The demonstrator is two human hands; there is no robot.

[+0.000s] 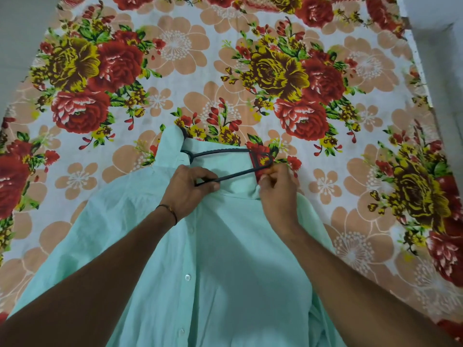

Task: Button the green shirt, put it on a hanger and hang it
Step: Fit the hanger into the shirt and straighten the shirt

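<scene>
Bedsheet with florals carries the green shirt, spread buttoned side up. Left hand grips the dark hanger by its lower bar; right hand pinches its far corner (perhaps collar too). Cloth looks light and limp, so hold the stiff hanger.

Bare forearms, thin dark thread bracelet with small bead round left wrist

My one head camera looks forward and down, close over the left hand, right hand and bed.
</scene>
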